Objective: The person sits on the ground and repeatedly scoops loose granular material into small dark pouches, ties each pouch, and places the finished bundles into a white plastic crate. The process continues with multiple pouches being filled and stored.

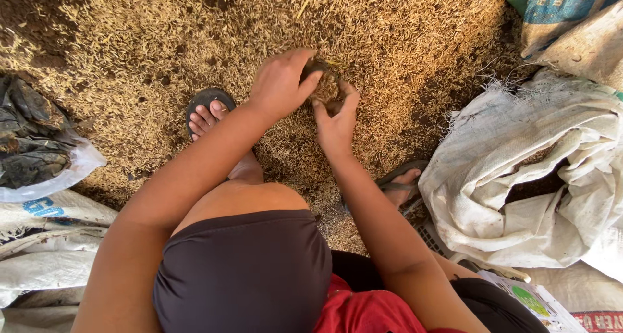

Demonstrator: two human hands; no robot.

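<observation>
Both hands [311, 102] cup a grain-filled bowl [326, 89], mouth up.

The left hand [280, 83] and right hand [335, 124] are meeting over the middle of a spread of rice husks [402, 41], fingers curling around a small dark object [319, 67] between them. An open white sack [519, 177] is lying at the spread's right edge, and a sandalled foot [206, 112] is resting just left of the hands.
</observation>
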